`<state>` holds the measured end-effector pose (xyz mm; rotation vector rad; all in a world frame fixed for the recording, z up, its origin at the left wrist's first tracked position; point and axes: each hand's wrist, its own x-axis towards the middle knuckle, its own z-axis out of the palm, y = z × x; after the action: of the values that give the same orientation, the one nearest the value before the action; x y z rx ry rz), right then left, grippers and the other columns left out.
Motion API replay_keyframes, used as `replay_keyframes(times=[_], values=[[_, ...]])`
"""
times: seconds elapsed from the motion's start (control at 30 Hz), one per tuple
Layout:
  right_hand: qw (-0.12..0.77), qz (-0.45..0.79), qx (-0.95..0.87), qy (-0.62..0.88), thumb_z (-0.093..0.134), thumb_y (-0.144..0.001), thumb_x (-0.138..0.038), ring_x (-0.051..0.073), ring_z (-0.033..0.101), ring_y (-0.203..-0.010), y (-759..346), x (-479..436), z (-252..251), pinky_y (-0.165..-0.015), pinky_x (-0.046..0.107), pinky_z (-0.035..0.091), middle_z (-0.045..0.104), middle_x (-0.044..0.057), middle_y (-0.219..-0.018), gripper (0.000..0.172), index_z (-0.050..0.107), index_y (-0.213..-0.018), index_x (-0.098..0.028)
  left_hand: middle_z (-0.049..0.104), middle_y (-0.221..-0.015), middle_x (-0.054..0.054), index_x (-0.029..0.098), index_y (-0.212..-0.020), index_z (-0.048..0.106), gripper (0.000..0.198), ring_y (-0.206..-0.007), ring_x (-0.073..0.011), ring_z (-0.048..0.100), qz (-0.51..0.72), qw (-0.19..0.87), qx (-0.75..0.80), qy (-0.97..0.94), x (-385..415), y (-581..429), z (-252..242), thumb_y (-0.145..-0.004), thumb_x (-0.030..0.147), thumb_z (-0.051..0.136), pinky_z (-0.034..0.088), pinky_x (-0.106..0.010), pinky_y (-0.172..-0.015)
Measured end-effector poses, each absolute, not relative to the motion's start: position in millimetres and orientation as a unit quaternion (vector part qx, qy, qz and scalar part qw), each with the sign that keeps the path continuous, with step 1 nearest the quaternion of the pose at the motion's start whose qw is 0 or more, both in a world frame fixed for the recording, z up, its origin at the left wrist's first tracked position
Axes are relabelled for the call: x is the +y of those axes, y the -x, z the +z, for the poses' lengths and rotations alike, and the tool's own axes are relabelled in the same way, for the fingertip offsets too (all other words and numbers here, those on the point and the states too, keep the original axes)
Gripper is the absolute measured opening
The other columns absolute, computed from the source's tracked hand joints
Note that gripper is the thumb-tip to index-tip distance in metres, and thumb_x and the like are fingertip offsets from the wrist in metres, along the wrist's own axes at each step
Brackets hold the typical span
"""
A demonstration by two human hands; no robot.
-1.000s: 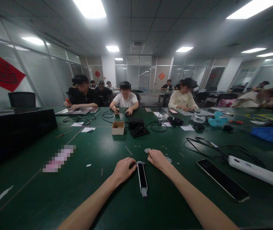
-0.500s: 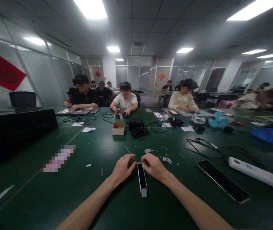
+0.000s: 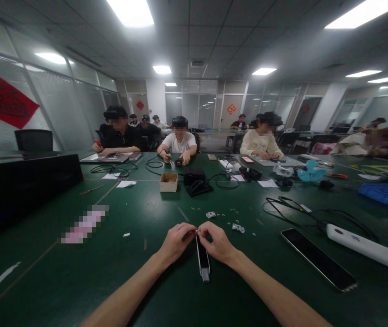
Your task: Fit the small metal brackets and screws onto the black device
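A slim device point(image 3: 203, 259) with a black face, white edges and a grey near end lies lengthwise before me on the green table. My left hand point(image 3: 177, 240) is closed in a pinch at its far end. Opposite it, my right hand point(image 3: 217, 240) is also pinched, its thumb and fingers bent over the device's upper right edge. The fingertips of both hands nearly meet there, around something too small to make out. Just beyond lie two small metal brackets, one farther off point(image 3: 211, 215) and one to the right point(image 3: 238, 228), with several tiny rings about them.
At right lie a smartphone point(image 3: 318, 259), a white elongated device point(image 3: 367, 247) with a cable, and a blue tray point(image 3: 386, 194). A small box point(image 3: 168, 182) and black case point(image 3: 194, 175) stand farther back. A dark monitor-like panel point(image 3: 27, 190) is at left. Several people sit across the table.
My left fingertips have closed and moved right to the device's far end, meeting my right fingertips. The red-tipped thing near my left fingers no longer shows. The device stays in place.
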<state>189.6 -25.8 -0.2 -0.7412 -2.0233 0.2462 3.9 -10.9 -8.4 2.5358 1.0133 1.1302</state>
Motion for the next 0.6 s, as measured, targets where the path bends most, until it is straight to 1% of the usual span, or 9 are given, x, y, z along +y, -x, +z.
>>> replay_keyframes(times=[0.2,0.43,0.6], values=[[0.478,0.102,-0.815,0.310,0.047,-0.082,-0.014,0.013,0.052,-0.067,-191.4,-23.8,-0.1,-0.062,0.025,0.045,0.054,0.001,-0.074,0.006,0.048,-0.080,-0.020,0.065,-0.084,-0.004,0.019,-0.091,0.061,0.018,-0.078,-0.0142,0.061,0.403,0.097,0.323,-0.851,-13.7,-4.9,-4.3,-0.092,0.028,0.045,0.050,-0.025,-0.073],[0.468,0.116,-0.819,0.312,0.047,-0.084,-0.014,0.013,0.052,-0.068,-192.0,-24.1,1.4,-0.062,0.025,0.046,0.054,0.001,-0.076,0.006,0.049,-0.082,-0.020,0.066,-0.091,-0.005,0.019,-0.099,0.061,0.018,-0.082,-0.0146,0.062,0.406,0.096,0.291,-0.861,-15.8,-3.8,0.3,-0.093,0.025,0.045,0.050,-0.026,-0.075],[0.461,0.126,-0.822,0.310,0.047,-0.085,-0.016,0.013,0.053,-0.069,-192.0,-25.4,2.9,-0.062,0.025,0.046,0.055,0.002,-0.077,0.004,0.049,-0.083,-0.019,0.066,-0.092,-0.005,0.018,-0.099,0.061,0.016,-0.084,-0.0150,0.061,0.399,0.100,0.293,-0.863,-17.4,-3.4,1.8,-0.090,0.023,0.048,0.050,-0.026,-0.077]])
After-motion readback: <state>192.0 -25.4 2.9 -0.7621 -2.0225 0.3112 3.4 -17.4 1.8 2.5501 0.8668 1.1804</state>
